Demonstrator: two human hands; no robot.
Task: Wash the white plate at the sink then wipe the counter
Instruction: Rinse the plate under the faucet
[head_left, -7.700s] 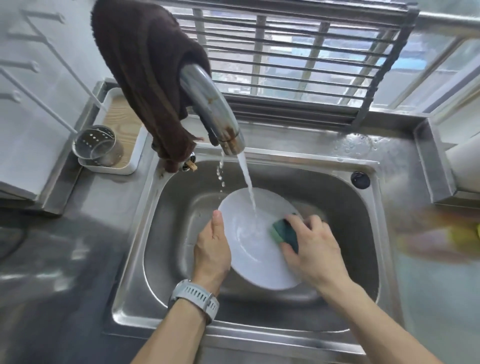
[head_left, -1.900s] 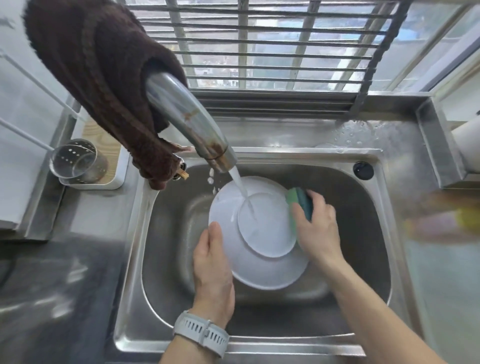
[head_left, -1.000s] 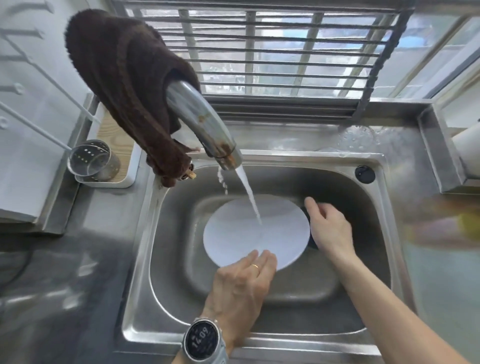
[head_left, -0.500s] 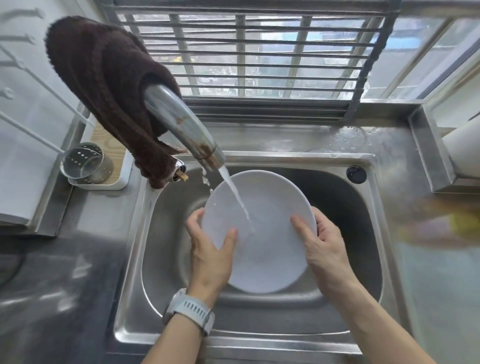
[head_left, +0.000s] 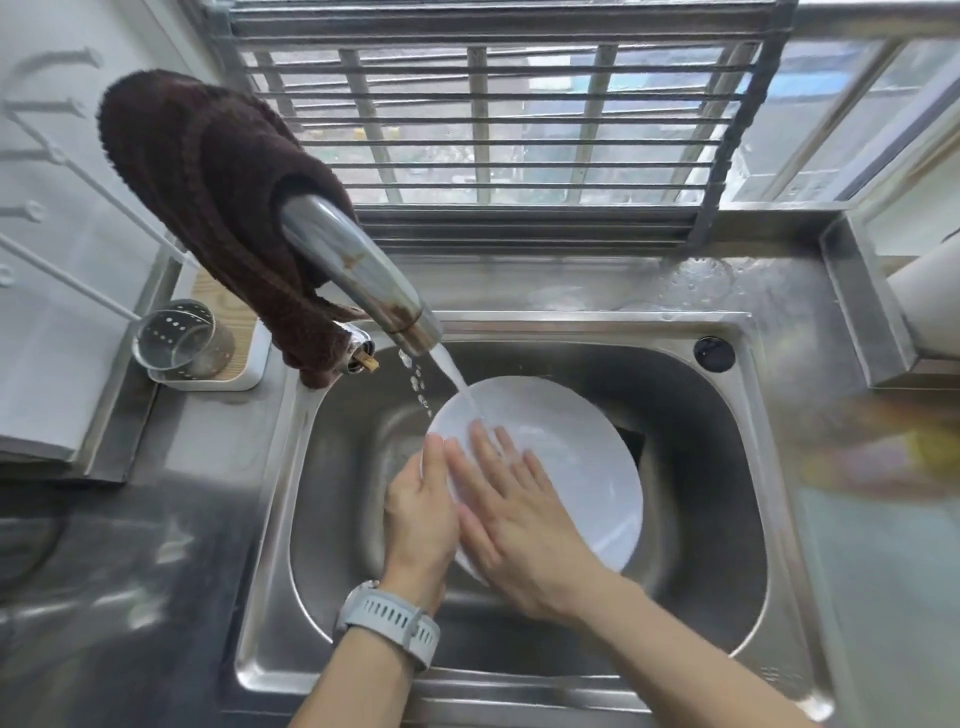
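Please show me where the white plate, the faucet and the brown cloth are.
white plate (head_left: 571, 457), head view, bare inner face.
faucet (head_left: 363, 275), head view, middle of spout.
brown cloth (head_left: 208, 182), head view, draped middle.

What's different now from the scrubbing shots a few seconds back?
The right hand has let go of the green sponge and now rubs its flat fingers over the white plate. A dark shape behind the plate's right edge may be the sponge. The left hand still grips the plate's left rim. The faucet still runs, and the brown cloth still hangs on it.
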